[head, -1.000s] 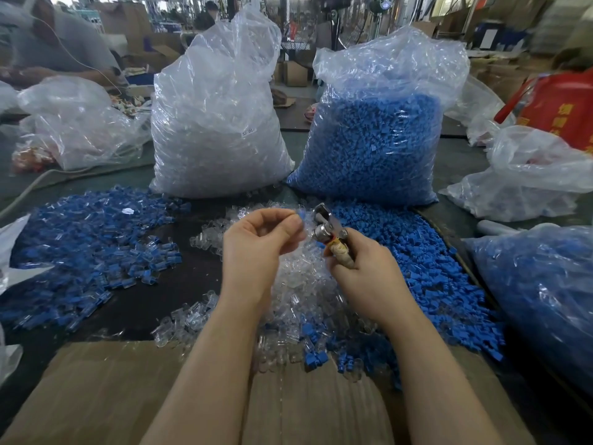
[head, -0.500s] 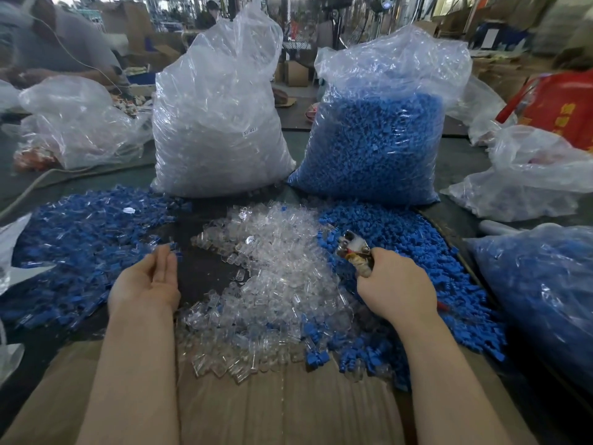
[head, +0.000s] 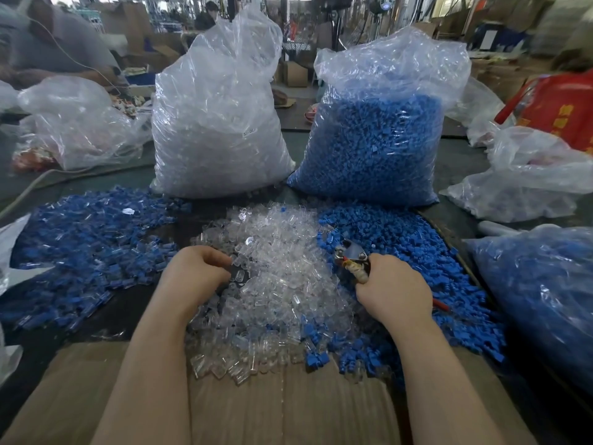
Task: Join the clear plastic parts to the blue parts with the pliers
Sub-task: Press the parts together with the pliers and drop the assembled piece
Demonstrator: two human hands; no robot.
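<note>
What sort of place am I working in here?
Most likely a small factory or assembly workshop. Bulk sacks stand on the bench, the bag of clear parts beside the bag of blue parts, loose piles lie spread before them, and another worker sits at the far left with cartons behind.

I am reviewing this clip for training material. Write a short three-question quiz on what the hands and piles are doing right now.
1. True or false: the right hand holds the metal pliers with taped handles.
2. The left hand reaches into which loose heap? A) pile of clear plastic parts B) pile of loose blue plastic parts C) pile of joined blue-and-clear pieces
3. Fill in: the tall bag of blue parts stands to the ____ of the tall bag of clear parts.

Key: 1 true; 2 A; 3 right.
</note>
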